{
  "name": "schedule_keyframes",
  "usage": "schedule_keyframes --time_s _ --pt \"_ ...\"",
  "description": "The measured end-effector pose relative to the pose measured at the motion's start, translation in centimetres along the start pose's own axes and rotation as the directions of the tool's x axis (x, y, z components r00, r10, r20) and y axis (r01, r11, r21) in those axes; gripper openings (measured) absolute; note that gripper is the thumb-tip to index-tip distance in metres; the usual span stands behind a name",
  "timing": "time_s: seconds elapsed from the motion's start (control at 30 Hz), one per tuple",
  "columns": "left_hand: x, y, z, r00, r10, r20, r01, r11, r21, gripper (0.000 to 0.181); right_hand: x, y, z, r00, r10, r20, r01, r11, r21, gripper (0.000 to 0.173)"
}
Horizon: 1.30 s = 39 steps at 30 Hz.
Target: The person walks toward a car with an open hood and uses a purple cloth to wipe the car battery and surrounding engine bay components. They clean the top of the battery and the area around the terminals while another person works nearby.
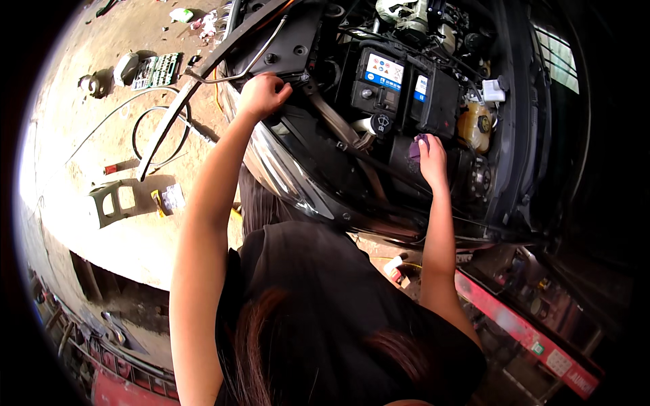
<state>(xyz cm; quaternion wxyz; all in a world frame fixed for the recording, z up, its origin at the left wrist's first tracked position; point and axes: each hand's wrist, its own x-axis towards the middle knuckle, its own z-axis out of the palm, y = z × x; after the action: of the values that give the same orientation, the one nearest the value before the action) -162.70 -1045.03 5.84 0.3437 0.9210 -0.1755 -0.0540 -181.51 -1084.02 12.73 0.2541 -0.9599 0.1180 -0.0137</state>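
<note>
My right hand (434,160) grips a bunched purple cloth (417,148) against a dark plastic part (404,155) in a car's engine bay. Just beyond it are the white washer filler neck (361,125) with its black cap (381,124) and the car battery (378,78). A yellowed coolant tank (476,127) stands to its right. My left hand (264,95) rests with curled fingers at the front edge of the bay, beside a black plastic cover (284,45). Its fingertips are partly hidden, so whether it grips anything is unclear. A bent metal rod (259,53) passes just above it.
The headlight (284,167) lies between my arms. On the floor at left are a socket set (157,71), a coiled hose (136,133), a plastic stool (112,200) and a red can (110,169). A red lift beam (523,325) runs at lower right.
</note>
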Motion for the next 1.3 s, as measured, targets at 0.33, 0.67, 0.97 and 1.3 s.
schedule_keyframes --time_s 0.33,0.67,0.97,1.3 --pt "0.0 0.0 0.1 1.000 0.011 -0.006 -0.010 1.000 0.015 0.035 4.1 -6.1 -0.3 0.992 -0.129 0.004 0.127 0.961 -0.244 0.011" --pt "0.0 0.3 0.1 1.000 0.014 -0.013 -0.013 1.000 0.018 0.038 5.4 -5.3 0.5 0.892 -0.382 0.243 0.448 0.824 -0.347 0.014" --pt "-0.2 0.2 0.0 1.000 0.004 0.011 -0.004 1.000 0.013 0.036 4.3 -6.8 -2.5 0.765 -0.461 0.450 0.486 0.872 0.067 0.016" --pt "-0.1 0.2 0.1 1.000 0.019 -0.017 -0.018 0.999 0.028 0.037 5.6 -4.3 0.9 0.980 -0.194 0.050 0.198 0.977 -0.079 0.017"
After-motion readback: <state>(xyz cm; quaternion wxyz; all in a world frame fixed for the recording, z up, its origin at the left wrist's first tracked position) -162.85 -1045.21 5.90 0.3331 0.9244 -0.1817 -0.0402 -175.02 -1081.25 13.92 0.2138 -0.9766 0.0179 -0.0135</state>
